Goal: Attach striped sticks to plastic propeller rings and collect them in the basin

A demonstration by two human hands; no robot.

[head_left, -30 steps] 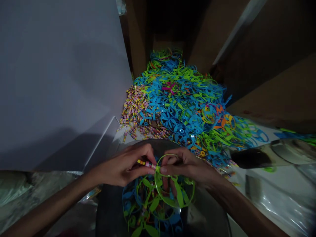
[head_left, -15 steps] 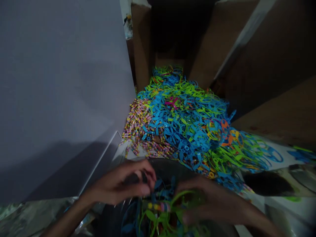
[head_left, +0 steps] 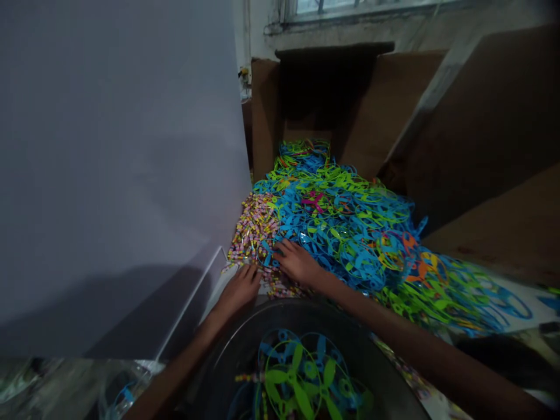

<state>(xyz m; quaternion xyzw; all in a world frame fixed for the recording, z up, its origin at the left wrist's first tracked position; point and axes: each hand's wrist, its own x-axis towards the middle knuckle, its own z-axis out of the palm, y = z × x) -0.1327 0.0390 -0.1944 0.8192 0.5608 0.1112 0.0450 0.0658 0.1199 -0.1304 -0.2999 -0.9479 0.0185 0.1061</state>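
A big heap of blue and green plastic propeller rings (head_left: 350, 227) covers the surface ahead. At its left lies a pile of small pink and yellow sticks (head_left: 252, 229). My left hand (head_left: 238, 289) reaches down at the near edge of the stick pile, fingers curled on the sticks. My right hand (head_left: 297, 261) lies on the heap where sticks and rings meet, fingers spread among them. Close to me a dark round bowl (head_left: 227, 356) holds several green and blue rings with sticks fitted (head_left: 297, 379).
A grey panel (head_left: 114, 163) stands along the left. Brown cardboard box walls (head_left: 481, 134) rise behind and to the right of the heap. Crumpled clear plastic bags (head_left: 56, 385) lie at the lower left.
Both hands let a green ring with its stick drop into the bowl, then reached forward to the piles. The view tilted upward.
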